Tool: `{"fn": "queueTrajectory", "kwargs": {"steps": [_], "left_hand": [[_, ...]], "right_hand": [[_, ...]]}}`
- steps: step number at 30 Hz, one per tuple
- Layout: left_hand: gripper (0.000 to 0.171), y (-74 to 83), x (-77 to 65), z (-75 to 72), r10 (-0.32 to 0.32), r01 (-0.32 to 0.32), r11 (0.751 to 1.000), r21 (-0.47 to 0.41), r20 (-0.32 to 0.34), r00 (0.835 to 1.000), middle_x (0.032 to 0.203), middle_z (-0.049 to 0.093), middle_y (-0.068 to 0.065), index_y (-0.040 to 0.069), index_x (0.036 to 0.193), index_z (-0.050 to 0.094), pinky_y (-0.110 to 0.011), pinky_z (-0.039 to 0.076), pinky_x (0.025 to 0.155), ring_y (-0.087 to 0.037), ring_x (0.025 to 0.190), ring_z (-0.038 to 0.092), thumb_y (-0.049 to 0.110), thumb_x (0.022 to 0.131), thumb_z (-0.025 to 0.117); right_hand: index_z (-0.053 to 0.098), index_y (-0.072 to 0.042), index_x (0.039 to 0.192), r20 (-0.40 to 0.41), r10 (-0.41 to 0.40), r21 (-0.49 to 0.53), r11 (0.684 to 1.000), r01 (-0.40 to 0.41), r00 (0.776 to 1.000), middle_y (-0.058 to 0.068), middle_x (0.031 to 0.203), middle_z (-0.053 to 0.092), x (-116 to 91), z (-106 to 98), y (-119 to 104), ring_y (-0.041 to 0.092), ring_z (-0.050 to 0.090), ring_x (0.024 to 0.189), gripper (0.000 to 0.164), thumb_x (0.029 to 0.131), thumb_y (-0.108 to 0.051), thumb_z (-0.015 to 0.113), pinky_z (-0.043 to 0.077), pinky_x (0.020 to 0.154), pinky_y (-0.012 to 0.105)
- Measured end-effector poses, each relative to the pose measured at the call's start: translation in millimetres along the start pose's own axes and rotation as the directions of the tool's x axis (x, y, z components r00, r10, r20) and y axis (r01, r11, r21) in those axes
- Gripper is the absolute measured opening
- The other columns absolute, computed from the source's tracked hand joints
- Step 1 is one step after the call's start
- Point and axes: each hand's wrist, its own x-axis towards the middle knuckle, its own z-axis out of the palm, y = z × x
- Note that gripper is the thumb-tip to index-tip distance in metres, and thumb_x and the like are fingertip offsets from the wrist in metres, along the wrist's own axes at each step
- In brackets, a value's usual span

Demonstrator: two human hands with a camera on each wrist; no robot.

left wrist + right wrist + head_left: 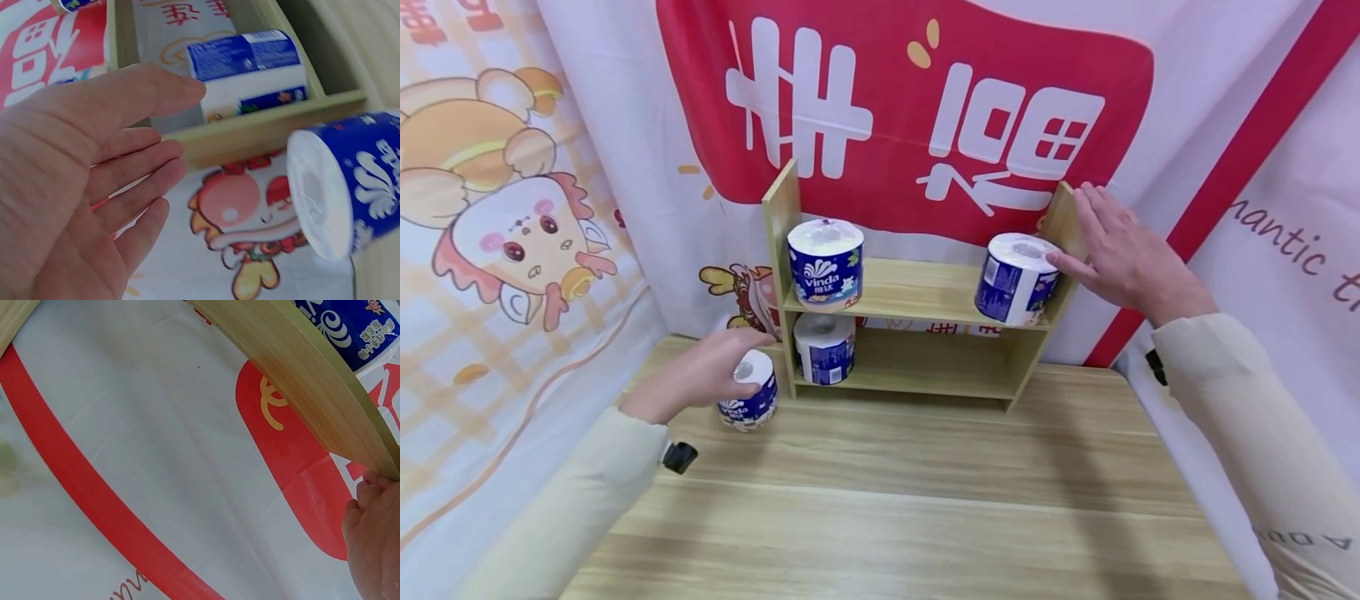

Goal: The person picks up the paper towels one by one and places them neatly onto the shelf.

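Note:
A two-tier wooden shelf point(917, 287) stands on the table. My right hand point(1131, 258) is at the top of its right side panel point(337, 394), fingers extended, with the thumb near a blue-and-white toilet paper roll point(1015, 279) on the upper tier. Another toilet paper roll point(826, 265) sits at the left end of that tier, and a third roll point(824, 348) is below it. Left of the shelf, my left hand point(703, 375) hovers by a toilet paper roll point(748, 404) standing on the table. In the left wrist view this roll point(375, 181) is apart from the loosely spread fingers.
The wooden table point(880, 500) stretches in front of the shelf. Behind it hangs a white cloth with a red printed panel point(895, 100). A cartoon-printed cloth point(505, 208) borders the left side, and another white cloth point(1300, 233) borders the right.

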Motion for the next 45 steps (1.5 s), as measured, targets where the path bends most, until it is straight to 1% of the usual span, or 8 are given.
{"fn": "queueTrajectory", "kwargs": {"steps": [5, 8, 14, 18, 25, 33, 37, 45], "left_hand": [[0.064, -15.5, -14.5, 9.8, 0.009, -0.009, 1.0, 0.007, -0.042, 0.999, 0.127, 0.063, -0.018, 0.0, 0.13, 0.057, -0.053, 0.047, 0.102, -0.037, 0.117, 0.059, 0.02, 0.075, 0.081], [0.065, -22.4, -21.5, 16.3, 0.001, -0.001, 1.0, -0.001, -0.058, 0.998, 0.126, 0.064, -0.017, 0.0, 0.129, 0.058, -0.053, 0.048, 0.101, -0.037, 0.116, 0.06, 0.02, 0.072, 0.082], [0.064, -33.9, -28.5, 29.8, -0.032, 0.031, 0.999, -0.029, -0.057, 0.998, 0.122, 0.066, -0.018, -0.001, 0.125, 0.059, -0.053, 0.05, 0.099, -0.038, 0.113, 0.062, 0.018, 0.068, 0.083], [0.063, -41.1, -30.5, 37.9, -0.065, 0.063, 0.997, -0.049, -0.041, 0.997, 0.122, 0.067, -0.017, -0.001, 0.125, 0.06, -0.051, 0.051, 0.098, -0.036, 0.112, 0.063, 0.017, 0.069, 0.082], [0.062, -50.3, -29.6, 45.8, -0.08, 0.078, 0.995, -0.059, -0.042, 0.996, 0.12, 0.067, -0.018, -0.001, 0.124, 0.06, -0.052, 0.051, 0.097, -0.036, 0.111, 0.064, 0.018, 0.069, 0.082], [0.06, -60.6, -20.9, 59.2, -0.081, 0.077, 0.995, -0.069, -0.047, 0.996, 0.118, 0.068, -0.018, -0.002, 0.12, 0.063, -0.05, 0.052, 0.096, -0.035, 0.111, 0.064, 0.018, 0.067, 0.083], [0.058, -64.9, -17.2, 66.3, -0.068, 0.063, 0.995, -0.081, -0.056, 0.996, 0.116, 0.069, -0.017, -0.002, 0.116, 0.065, -0.048, 0.053, 0.095, -0.033, 0.109, 0.064, 0.018, 0.066, 0.084], [0.058, -70.6, -13.2, 79.8, -0.086, 0.078, 0.993, -0.084, -0.094, 0.992, 0.111, 0.069, -0.016, 0.0, 0.115, 0.064, -0.049, 0.054, 0.092, -0.034, 0.105, 0.065, 0.018, 0.065, 0.086]], "right_hand": [[-0.016, -0.023, 0.154, 0.003, 0.002, 0.003, 1.0, -0.002, 1.0, 0.005, 0.164, -0.013, 1, 0, -1, 0.035, -0.006, 0.152, 0.098, 0.089, -0.065, 0.045, 0.018, 0.115, 0.067], [-0.016, -0.022, 0.154, 0.005, 0.004, 0.004, 1.0, -0.005, 1.0, 0.006, 0.165, -0.012, 0, 0, -1, 0.035, -0.006, 0.152, 0.099, 0.089, -0.065, 0.045, 0.018, 0.115, 0.067], [-0.017, -0.023, 0.154, 0.003, 0.007, 0.0, 1.0, -0.007, 1.0, 0.005, 0.164, -0.013, 0, 0, -1, 0.034, -0.007, 0.152, 0.098, 0.09, -0.066, 0.044, 0.017, 0.117, 0.066], [-0.016, -0.023, 0.154, -0.003, 0.004, 0.002, 1.0, -0.004, 1.0, 0.005, 0.164, -0.012, 0, 1, -2, 0.034, -0.007, 0.152, 0.097, 0.09, -0.066, 0.043, 0.017, 0.117, 0.065], [-0.017, -0.024, 0.153, -0.001, 0.006, 0.003, 1.0, -0.006, 1.0, 0.004, 0.164, -0.013, 0, 1, -2, 0.034, -0.006, 0.152, 0.097, 0.09, -0.066, 0.043, 0.016, 0.117, 0.066], [-0.017, -0.023, 0.153, 0.0, 0.005, 0.004, 1.0, -0.005, 1.0, 0.004, 0.164, -0.013, 0, 1, 0, 0.035, -0.006, 0.152, 0.097, 0.09, -0.065, 0.043, 0.017, 0.116, 0.066], [-0.017, -0.024, 0.153, 0.0, 0.006, 0.011, 1.0, -0.006, 1.0, 0.004, 0.164, -0.012, 0, 2, -1, 0.035, -0.006, 0.152, 0.097, 0.09, -0.066, 0.043, 0.018, 0.116, 0.067], [-0.016, -0.023, 0.154, 0.0, 0.009, 0.005, 1.0, -0.009, 1.0, 0.003, 0.164, -0.013, 1, 0, -1, 0.034, -0.005, 0.152, 0.098, 0.089, -0.066, 0.044, 0.022, 0.112, 0.068]]}}
